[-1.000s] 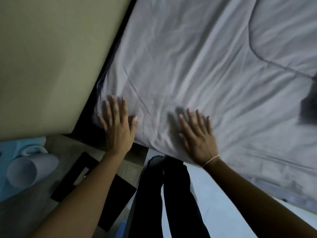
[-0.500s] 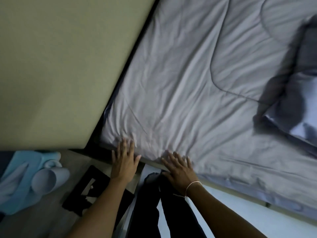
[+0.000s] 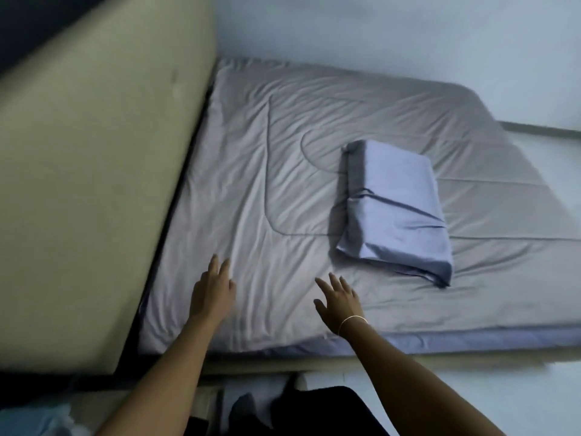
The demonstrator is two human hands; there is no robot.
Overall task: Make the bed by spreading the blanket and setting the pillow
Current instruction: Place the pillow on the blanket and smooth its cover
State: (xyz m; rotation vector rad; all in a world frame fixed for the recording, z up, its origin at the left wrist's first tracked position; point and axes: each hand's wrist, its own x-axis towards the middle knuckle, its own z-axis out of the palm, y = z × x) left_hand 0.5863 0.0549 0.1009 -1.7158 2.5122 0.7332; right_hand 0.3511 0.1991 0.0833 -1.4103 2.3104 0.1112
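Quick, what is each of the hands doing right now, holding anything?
Left hand: open, fingers straight, over the blanket, holding nothing.
Right hand: open, fingers spread, holding nothing.

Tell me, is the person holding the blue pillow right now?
No, the blue pillow lies by itself on the grey blanket, while the left hand and right hand are open and apart from it.

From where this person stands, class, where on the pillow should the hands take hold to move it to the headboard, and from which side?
Grip the pillow by its two long edges, one hand per edge, reaching forward and right. It lies flat on the blanket, long axis running away from the person, nothing around it. Both the left hand and right hand are open and empty, short of it.
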